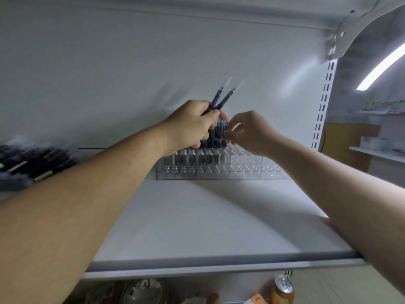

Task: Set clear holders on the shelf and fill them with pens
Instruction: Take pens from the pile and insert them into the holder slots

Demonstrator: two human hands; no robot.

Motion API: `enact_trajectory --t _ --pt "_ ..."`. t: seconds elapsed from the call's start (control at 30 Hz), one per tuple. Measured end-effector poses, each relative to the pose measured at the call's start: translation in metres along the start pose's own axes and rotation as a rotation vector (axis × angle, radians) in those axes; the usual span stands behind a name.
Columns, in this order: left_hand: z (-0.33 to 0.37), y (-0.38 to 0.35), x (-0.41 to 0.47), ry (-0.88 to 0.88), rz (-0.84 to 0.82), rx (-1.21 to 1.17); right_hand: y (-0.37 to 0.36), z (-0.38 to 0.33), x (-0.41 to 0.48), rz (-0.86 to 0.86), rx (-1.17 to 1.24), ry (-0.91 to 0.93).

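On the head camera, my left hand (190, 126) grips two dark pens (221, 98) that point toward one o'clock. My right hand (252, 132) curls its fingers against the standing pens (215, 137) in the clear holders (245, 170), which sit at twelve o'clock on the shelf (197, 216). I cannot tell whether it pinches one. Spare pens (32, 163) lie at nine o'clock.

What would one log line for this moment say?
left hand: grips spare pens | right hand: at standing pens, grip unclear | clear holders: left part filled, right bare | loose pens: on shelf, far left
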State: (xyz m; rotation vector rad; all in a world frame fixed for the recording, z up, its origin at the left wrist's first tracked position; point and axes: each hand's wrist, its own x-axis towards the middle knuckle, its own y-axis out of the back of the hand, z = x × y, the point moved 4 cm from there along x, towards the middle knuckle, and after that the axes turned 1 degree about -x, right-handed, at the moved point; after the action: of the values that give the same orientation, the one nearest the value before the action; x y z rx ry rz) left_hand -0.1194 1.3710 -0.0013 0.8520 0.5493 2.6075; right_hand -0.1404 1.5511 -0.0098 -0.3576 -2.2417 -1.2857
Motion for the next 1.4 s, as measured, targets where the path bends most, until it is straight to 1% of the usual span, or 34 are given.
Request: enact_trajectory --t 0.13,0.2,0.23,0.3,0.4,0.5,0.57,0.73,0.83,0.93,1.0,1.07,1.13,1.17,1.23,1.4 --pt "-0.001 0.001 0.000 -0.005 0.014 0.031 0.007 0.000 0.000 -0.012 -0.030 0.030" --pt "-0.002 0.001 0.000 0.001 0.023 0.046 0.017 0.001 -0.001 0.039 -0.002 0.066" --pt "-0.002 0.001 0.001 0.006 0.029 0.050 0.023 0.000 -0.002 0.087 0.053 0.081" --pt "-0.003 0.001 0.001 0.011 0.040 0.053 0.036 0.000 -0.005 0.145 0.265 0.085" --pt "-0.004 0.003 0.002 0.014 0.053 0.048 0.041 -0.003 -0.010 0.054 0.602 0.072" --pt "-0.005 0.003 0.003 0.009 0.043 0.049 0.037 -0.008 -0.012 -0.019 0.770 0.075" --pt "-0.005 0.003 0.003 0.001 0.035 0.051 0.033 -0.008 -0.012 -0.018 0.799 0.076" --pt "-0.003 0.000 0.001 -0.024 0.001 0.140 0.027 -0.011 -0.011 -0.019 0.771 0.089" --pt "0.000 0.001 0.001 -0.054 0.012 0.191 0.028 -0.015 -0.011 -0.012 0.849 0.079" --pt "0.004 0.003 -0.001 -0.096 0.029 0.346 0.035 -0.013 -0.011 0.079 0.941 0.057" --pt "0.005 0.004 -0.002 -0.126 0.023 0.442 0.041 -0.009 -0.008 0.162 0.898 0.067" --pt "0.007 0.006 -0.003 -0.135 0.031 0.491 0.046 -0.004 -0.006 0.253 0.696 0.093" --pt "0.008 0.007 -0.003 -0.141 0.044 0.511 0.046 -0.001 -0.005 0.296 0.461 0.106" --pt "0.008 0.008 -0.004 -0.145 0.048 0.514 0.044 0.000 -0.005 0.291 0.391 0.103" --pt "0.009 0.008 -0.005 -0.152 0.055 0.521 0.039 0.001 -0.006 0.254 0.324 0.098" --pt "0.009 0.008 -0.005 -0.150 0.081 0.537 0.031 -0.003 -0.008 0.176 0.261 0.128"
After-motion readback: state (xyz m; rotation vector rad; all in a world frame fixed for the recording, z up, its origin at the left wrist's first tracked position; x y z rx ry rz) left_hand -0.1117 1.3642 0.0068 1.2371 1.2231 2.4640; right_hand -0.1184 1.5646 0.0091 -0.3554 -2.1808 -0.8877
